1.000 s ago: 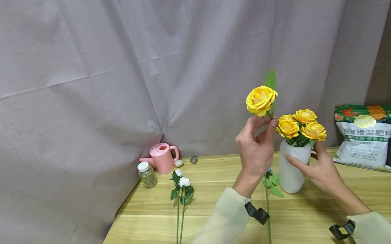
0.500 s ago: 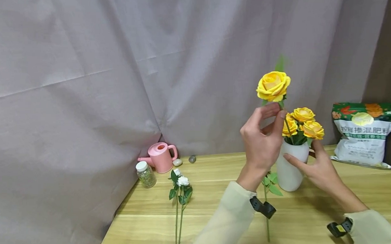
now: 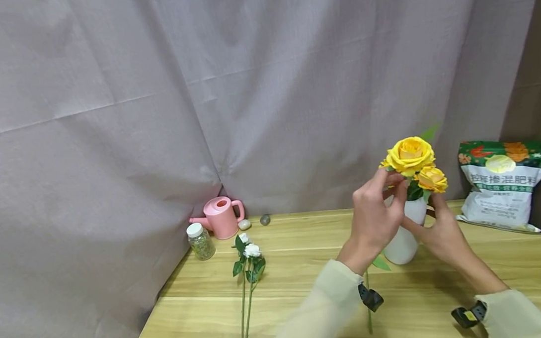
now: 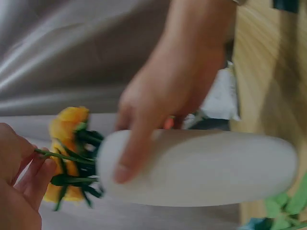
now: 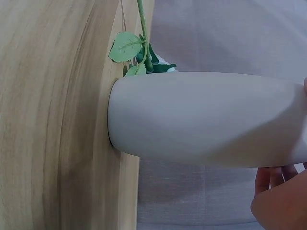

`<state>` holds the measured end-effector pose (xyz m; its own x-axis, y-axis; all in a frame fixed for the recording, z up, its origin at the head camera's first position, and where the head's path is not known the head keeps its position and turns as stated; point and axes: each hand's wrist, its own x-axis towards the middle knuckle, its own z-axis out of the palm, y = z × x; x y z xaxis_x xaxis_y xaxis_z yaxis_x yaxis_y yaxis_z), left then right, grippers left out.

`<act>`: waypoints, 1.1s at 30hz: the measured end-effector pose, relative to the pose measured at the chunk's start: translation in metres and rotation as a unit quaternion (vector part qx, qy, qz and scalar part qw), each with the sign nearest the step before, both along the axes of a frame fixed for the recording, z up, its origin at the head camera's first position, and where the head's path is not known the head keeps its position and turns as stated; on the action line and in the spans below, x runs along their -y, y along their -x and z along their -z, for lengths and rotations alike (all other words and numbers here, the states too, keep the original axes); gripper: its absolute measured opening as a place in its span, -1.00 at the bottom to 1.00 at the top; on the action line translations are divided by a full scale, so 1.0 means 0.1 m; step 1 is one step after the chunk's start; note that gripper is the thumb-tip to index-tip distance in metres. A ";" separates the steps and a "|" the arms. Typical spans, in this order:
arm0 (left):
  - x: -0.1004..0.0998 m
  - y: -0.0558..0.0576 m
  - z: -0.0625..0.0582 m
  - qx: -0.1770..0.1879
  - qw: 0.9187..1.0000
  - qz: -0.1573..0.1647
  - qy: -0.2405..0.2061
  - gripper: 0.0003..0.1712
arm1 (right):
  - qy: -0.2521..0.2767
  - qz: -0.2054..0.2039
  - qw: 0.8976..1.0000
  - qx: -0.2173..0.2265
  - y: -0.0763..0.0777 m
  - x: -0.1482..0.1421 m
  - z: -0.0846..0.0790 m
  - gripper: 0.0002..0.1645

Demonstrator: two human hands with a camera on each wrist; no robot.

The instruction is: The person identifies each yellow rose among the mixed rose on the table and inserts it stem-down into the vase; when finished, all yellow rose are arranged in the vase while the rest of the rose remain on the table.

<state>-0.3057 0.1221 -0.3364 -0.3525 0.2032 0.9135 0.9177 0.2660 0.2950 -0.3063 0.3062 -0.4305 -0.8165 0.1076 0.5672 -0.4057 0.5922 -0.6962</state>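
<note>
My left hand pinches the green stem of a yellow rose just under its bloom, over the mouth of a white vase. The vase stands on the wooden table, and my right hand grips its upper part, thumb on the near side as the left wrist view shows. Other yellow roses are in the vase, partly hidden behind the held bloom. Just left of the vase base lies a single stem with green leaves; its blue flower shows in the left wrist view.
Two white roses lie on the table to the left. Behind them are a lidded jar, a pink watering can and two pebbles. A fertilizer bag stands at the back right, before a grey curtain.
My left hand first lifted the yellow rose, then carried it right and down to over the vase, its bloom now overlapping the others. My right hand has kept its grip on the vase.
</note>
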 end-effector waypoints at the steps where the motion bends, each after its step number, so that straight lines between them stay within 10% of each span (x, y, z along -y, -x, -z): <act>1: -0.01 0.02 0.05 -0.003 1.000 -0.019 0.016 -0.87 | -0.003 -0.001 1.000 -0.008 0.00 0.00 0.01 0.20; 20: -0.12 0.14 0.43 0.050 0.984 -0.148 0.088 -0.82 | 0.017 -0.008 0.999 -0.034 0.00 0.02 0.04 0.21; 33: -0.10 0.18 0.48 0.051 0.985 -0.153 0.064 -0.82 | 0.021 -0.007 0.999 -0.026 0.00 0.04 0.02 0.19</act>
<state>-0.3239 0.1324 -0.3844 -0.5038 0.1854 0.8437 0.7564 0.5663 0.3273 -0.3062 0.3027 -0.4329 -0.7876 0.1211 0.6042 -0.4502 0.5564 -0.6984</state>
